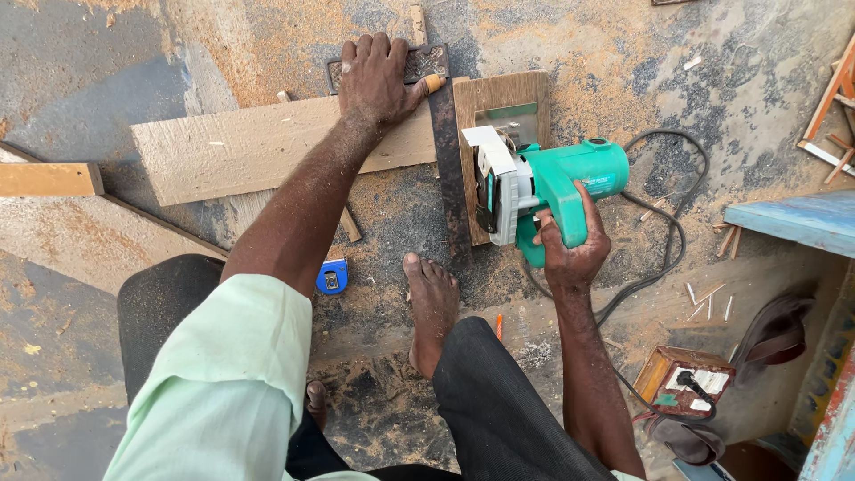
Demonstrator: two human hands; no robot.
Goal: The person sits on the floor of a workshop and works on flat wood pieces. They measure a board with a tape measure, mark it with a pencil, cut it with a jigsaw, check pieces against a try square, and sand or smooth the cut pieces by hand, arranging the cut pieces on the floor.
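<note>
Fingers of the right hand (570, 245) wrap closed around the handle of the green circular saw (543, 183), sitting on the wooden board (267, 147). The left hand (378, 80), fingers spread flat, presses the try square (445, 151) against that board.

A blue tape measure (332, 277) lies below the left forearm. An orange pencil (499, 326) lies below the right hand. A wooden socket box (684, 381) sits lower right. A blue board (793, 218) lies right.
</note>
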